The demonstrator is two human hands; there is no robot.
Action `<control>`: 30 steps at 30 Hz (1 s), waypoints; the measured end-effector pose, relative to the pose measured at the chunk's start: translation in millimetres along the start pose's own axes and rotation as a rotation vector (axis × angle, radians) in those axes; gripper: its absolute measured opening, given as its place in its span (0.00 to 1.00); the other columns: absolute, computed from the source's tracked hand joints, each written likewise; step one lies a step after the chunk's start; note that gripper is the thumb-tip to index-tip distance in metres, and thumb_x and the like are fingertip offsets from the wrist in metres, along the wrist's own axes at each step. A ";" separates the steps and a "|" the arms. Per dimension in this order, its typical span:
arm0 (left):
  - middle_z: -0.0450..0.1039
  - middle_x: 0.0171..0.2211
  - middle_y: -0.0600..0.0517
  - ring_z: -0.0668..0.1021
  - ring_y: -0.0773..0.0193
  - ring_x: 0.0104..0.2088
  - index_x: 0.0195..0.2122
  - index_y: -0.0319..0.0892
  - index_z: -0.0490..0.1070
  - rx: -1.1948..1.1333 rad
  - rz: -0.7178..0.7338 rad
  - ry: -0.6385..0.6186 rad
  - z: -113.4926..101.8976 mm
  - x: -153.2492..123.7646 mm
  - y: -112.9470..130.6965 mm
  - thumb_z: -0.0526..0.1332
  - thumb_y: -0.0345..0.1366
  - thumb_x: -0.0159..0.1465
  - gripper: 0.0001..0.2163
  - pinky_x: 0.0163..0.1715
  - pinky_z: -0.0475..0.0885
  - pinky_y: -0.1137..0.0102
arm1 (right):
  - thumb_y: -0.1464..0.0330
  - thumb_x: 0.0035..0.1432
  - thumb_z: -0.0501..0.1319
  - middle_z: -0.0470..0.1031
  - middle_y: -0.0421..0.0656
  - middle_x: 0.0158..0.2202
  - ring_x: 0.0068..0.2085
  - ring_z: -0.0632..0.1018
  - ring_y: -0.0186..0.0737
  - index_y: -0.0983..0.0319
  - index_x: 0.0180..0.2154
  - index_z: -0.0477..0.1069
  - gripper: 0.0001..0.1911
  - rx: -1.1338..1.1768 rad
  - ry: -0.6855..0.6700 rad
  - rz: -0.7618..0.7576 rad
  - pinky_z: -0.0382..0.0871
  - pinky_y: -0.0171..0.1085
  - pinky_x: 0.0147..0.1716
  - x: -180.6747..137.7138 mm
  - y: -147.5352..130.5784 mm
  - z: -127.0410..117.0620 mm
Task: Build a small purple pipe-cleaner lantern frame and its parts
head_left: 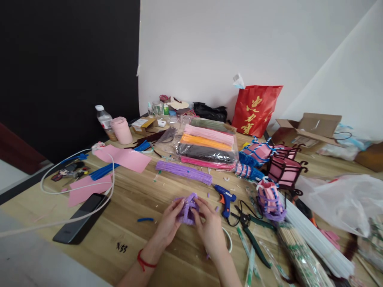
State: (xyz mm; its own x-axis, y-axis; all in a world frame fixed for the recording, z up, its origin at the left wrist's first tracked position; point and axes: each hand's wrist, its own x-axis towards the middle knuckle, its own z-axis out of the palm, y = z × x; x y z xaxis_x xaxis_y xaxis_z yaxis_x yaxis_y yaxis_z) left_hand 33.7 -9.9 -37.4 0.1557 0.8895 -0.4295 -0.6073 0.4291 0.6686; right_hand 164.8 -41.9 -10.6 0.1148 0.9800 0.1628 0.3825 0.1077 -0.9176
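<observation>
Between my two hands is a small purple pipe-cleaner frame (189,208), held just above the table's front middle. My left hand (171,221) grips its left side, thumb and fingers closed on it; a red string bracelet circles that wrist. On the other side my right hand (208,223) pinches the frame's right edge. Fingers cover part of the frame. Beyond it lies a bundle of purple pipe cleaners (184,172). A blue glue gun (226,198) rests to the right, near green-handled pliers (254,235).
Finished pipe-cleaner lanterns (284,171) stand at the right, before a cardboard box (302,133) and red bag (255,111). Packed pipe cleaners (206,149) lie behind. At left are a phone (80,219), white cable (112,187), pink paper (128,157) and pink cup (121,130). Bagged sticks (302,255) lie front right.
</observation>
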 end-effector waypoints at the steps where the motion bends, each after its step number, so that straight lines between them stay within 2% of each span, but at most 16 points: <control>1: 0.77 0.34 0.50 0.77 0.63 0.34 0.35 0.40 0.74 0.013 0.000 -0.001 -0.7 0.1 0.1 0.69 0.36 0.50 0.12 0.35 0.72 0.72 | 0.67 0.56 0.57 0.70 0.48 0.51 0.51 0.72 0.50 0.57 0.48 0.71 0.17 -0.040 -0.004 -0.004 0.69 0.47 0.48 -0.9 1.4 0.9; 4: 0.77 0.33 0.50 0.77 0.63 0.33 0.36 0.41 0.74 0.058 0.008 0.004 -3.7 1.0 -0.4 0.68 0.37 0.50 0.12 0.33 0.72 0.72 | 0.68 0.58 0.54 0.72 0.49 0.49 0.49 0.74 0.49 0.58 0.49 0.70 0.17 -0.100 -0.023 -0.024 0.67 0.49 0.50 -2.7 5.5 2.1; 9: 0.77 0.36 0.50 0.76 0.62 0.36 0.37 0.41 0.74 0.078 0.044 0.009 -7.2 3.1 -3.3 0.69 0.39 0.50 0.14 0.36 0.71 0.72 | 0.71 0.57 0.55 0.72 0.48 0.47 0.46 0.75 0.45 0.59 0.43 0.72 0.13 -0.028 -0.056 -0.069 0.71 0.44 0.45 -0.6 12.7 0.1; 13: 0.76 0.40 0.48 0.76 0.61 0.38 0.39 0.41 0.74 0.096 0.065 0.009 -6.3 3.8 -1.5 0.69 0.38 0.48 0.17 0.38 0.71 0.71 | 0.72 0.53 0.58 0.70 0.50 0.48 0.46 0.75 0.45 0.60 0.40 0.74 0.11 0.036 -0.093 -0.050 0.73 0.41 0.42 4.3 16.4 -2.2; 20: 0.76 0.41 0.48 0.76 0.59 0.41 0.42 0.41 0.74 0.220 0.069 -0.052 -4.5 2.4 3.9 0.69 0.36 0.49 0.18 0.39 0.70 0.70 | 0.76 0.51 0.57 0.69 0.47 0.48 0.51 0.70 0.46 0.60 0.29 0.75 0.09 0.013 -0.215 -0.078 0.63 0.44 0.51 10.5 10.9 -8.9; 23: 0.76 0.39 0.48 0.76 0.61 0.39 0.40 0.40 0.74 0.239 0.060 -0.067 -4.2 2.8 5.8 0.68 0.35 0.50 0.16 0.38 0.70 0.71 | 0.75 0.52 0.57 0.71 0.46 0.46 0.50 0.70 0.46 0.60 0.30 0.73 0.08 0.047 -0.227 -0.067 0.62 0.44 0.51 10.4 12.3 -11.5; 27: 0.76 0.35 0.50 0.76 0.64 0.35 0.37 0.40 0.74 0.241 0.073 -0.052 -2.4 4.6 8.5 0.68 0.36 0.50 0.13 0.35 0.70 0.72 | 0.71 0.54 0.58 0.73 0.47 0.44 0.44 0.75 0.45 0.60 0.39 0.72 0.09 0.066 -0.130 -0.037 0.68 0.42 0.44 9.1 15.3 -14.3; 30: 0.76 0.34 0.51 0.75 0.66 0.33 0.36 0.40 0.74 0.249 0.104 -0.037 -0.3 5.9 8.7 0.68 0.35 0.49 0.13 0.34 0.70 0.73 | 0.73 0.54 0.56 0.73 0.48 0.46 0.47 0.74 0.46 0.59 0.40 0.74 0.12 -0.017 -0.126 -0.073 0.65 0.44 0.49 8.5 14.4 -15.6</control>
State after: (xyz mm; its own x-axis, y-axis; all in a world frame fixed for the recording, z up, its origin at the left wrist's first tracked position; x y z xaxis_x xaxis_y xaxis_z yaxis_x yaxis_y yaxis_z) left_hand 29.1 -1.0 -34.3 0.1334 0.9341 -0.3311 -0.4118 0.3561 0.8388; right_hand 185.6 -34.6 -16.7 -0.0293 0.9831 0.1807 0.4017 0.1771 -0.8985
